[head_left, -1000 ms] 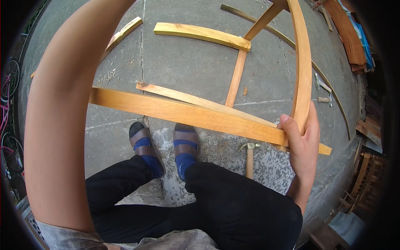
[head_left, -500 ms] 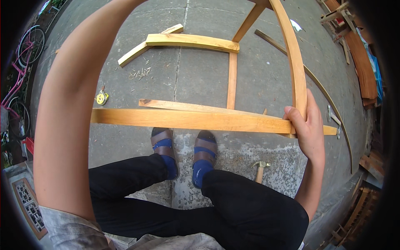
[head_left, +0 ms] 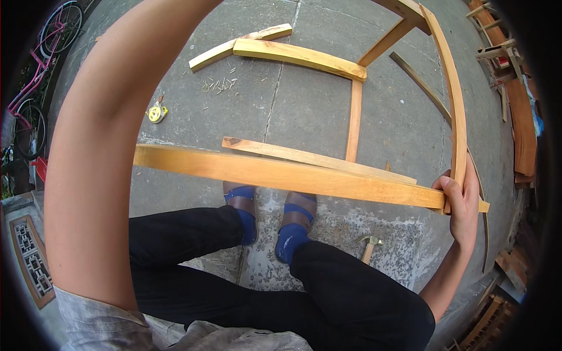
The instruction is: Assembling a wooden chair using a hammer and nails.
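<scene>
A wooden frame of pale joined bars, like part of a stool or chair, is held above the ground in front of me. My right hand is wrapped round its right corner, where an upright bar meets the long near bar, with the thumb lying on the wood. My left arm reaches up past the top edge of the picture, so my left hand is out of sight. A claw hammer lies on the ground to the right of my feet.
On the concrete are a yellow tape measure, several small pegs or nails and a loose wooden bar. A long thin strip curves behind the frame. Timber is piled at right; a pink bicycle stands at left.
The view has turned a little, so frame and ground items appear farther right and more slanted. My right hand keeps its grip on the frame's corner.
</scene>
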Tool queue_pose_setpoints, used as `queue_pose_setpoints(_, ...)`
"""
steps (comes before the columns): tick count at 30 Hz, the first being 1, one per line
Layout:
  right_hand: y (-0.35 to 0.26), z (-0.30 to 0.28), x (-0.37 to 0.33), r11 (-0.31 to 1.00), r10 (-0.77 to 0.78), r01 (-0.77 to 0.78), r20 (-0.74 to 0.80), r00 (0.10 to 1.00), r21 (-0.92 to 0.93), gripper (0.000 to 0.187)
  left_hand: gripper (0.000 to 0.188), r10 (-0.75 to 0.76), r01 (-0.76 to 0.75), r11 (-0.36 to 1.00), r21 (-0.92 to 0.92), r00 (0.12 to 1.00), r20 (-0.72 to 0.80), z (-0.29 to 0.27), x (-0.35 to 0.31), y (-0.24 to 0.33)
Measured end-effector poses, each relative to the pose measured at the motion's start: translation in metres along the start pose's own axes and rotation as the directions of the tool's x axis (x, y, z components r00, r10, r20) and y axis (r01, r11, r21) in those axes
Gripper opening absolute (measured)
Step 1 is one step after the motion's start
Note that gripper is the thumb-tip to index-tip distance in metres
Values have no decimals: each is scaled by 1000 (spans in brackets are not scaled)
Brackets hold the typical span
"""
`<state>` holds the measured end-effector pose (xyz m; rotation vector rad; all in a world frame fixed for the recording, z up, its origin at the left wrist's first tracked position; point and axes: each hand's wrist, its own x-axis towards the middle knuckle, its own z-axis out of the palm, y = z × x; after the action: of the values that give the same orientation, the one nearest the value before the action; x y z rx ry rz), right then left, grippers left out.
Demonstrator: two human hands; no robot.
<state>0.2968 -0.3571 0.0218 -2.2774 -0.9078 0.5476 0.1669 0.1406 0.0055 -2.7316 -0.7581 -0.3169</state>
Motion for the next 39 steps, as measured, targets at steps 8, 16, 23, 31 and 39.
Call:
queue_pose_setpoints(8, 5, 0, 1, 999, -36, 36, -10, 999, 26, 73, 35, -11, 12, 999, 35, 1000, -23, 3, -6, -1)
queue_pose_setpoints(16, 15, -11, -5, 998, -62, 62, -28, 998, 10, 74, 34, 18, -18, 1000, -4, 995, -95, 27, -12, -1)
queue_pose_setpoints(23, -2, 10, 1, 997, -73, 71, -51, 996, -33, 70, 35, -15, 15, 1000, -6, 998, -61, 35, -4, -9)
queue_pose_setpoints(31, -26, 17, 6, 987, -91, 90, -4, 996, -137, 66, 41, -85, 83, 996, -29, 993, -79, 66, -10, -21)
queue_pose_setpoints(39, -23, 30, 7, 982, -122, 113, -49, 991, -152, 86, 64, 151, -160, 987, -5, 946, -286, 19, -71, -22)
